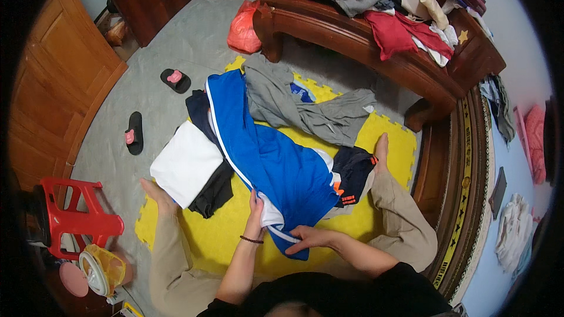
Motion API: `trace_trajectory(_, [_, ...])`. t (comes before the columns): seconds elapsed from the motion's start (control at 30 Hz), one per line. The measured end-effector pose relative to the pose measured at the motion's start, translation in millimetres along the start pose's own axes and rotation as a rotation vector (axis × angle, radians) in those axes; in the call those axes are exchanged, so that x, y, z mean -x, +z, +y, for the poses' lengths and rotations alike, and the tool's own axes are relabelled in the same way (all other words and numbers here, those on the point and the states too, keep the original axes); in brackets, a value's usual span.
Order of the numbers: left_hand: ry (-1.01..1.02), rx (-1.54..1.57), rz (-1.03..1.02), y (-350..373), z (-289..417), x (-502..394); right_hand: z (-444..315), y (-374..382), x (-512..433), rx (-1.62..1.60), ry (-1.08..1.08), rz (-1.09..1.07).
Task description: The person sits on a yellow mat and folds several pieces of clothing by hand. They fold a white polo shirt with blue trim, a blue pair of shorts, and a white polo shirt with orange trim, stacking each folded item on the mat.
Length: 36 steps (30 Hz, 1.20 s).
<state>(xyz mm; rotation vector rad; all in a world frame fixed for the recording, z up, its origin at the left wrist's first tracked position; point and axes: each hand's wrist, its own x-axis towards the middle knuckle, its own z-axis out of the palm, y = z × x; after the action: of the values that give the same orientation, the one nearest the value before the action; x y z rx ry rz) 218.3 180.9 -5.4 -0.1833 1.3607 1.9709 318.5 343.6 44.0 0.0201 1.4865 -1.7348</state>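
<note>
A blue garment with white side stripes (277,154) lies spread across the yellow foam mat (211,246) between my legs. My left hand (254,215) grips its edge near a white part, thumb on top. To the right, my right hand (308,238) pinches its near corner by the stripe. Left of the blue garment is a folded white garment (187,163), partly over a black one (213,193). Gray pants (313,114) lie crumpled beyond it. Dark shorts with orange stripes (352,171) rest near my right foot. The fingers beneath the cloth are hidden.
A dark wooden bench (343,35) piled with clothes stands at the back, a red plastic bag (243,28) by its leg. Two black slippers (175,81) lie on the gray floor. A red plastic stool (81,218) and a bin with a yellow liner (105,270) stand at the left.
</note>
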Motion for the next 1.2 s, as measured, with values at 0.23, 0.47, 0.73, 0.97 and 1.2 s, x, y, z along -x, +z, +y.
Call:
trace_trajectory(0.23, [0.067,0.139,-0.287,-4,70,34,-52,32,0,-0.059,-0.118,-0.07])
trace_trajectory(0.47, [0.386,-0.06,-0.397,48,110,62,-120,15,13,-0.118,-0.635,0.356])
trace_trajectory(0.73, [0.504,-0.45,-0.181,41,101,76,-116,25,14,0.657,-0.812,0.721])
trace_trajectory(0.97, [0.699,-0.541,0.239,23,76,77,-105,23,4,1.11,-0.544,1.05])
trace_trajectory(1.2, [1.205,-0.799,0.343,44,30,120,-112,43,-30,0.741,-0.862,0.946])
